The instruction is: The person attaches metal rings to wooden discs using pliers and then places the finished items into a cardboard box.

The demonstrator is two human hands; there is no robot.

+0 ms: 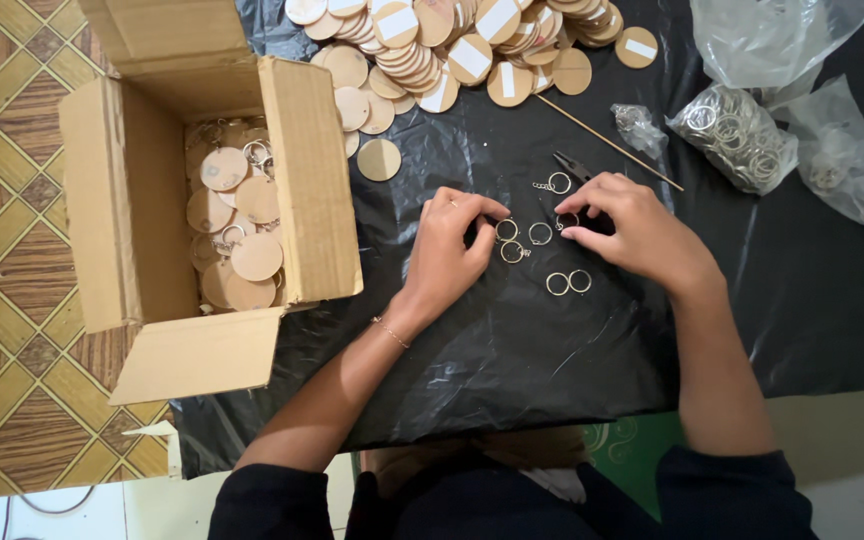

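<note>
**Two hands sorting key rings on black plastic**

Seen from above, a person's two bare hands work over a black plastic sheet [552,360] spread on the floor. The left hand [449,245] rests on the sheet with fingers curled loosely, fingertips touching a small cluster of metal rings [522,240]; its grip looks released, holding nothing firmly. The right hand [632,225] pinches one ring [567,221] between thumb and fingertips. Two more rings [568,282] lie side by side just below, between the hands. A ring with a short chain [553,183] lies just above the right hand, beside small pliers [574,166] and a thin wooden stick [607,141].

At the top, a heap of round wooden discs [452,45] spreads across the sheet, one disc [379,159] lying apart. To the left, an open cardboard box [132,220] holds discs already fitted with rings. At top right, clear plastic bags [742,135] hold more rings. Patterned tile floor [2,200] shows at left.
</note>
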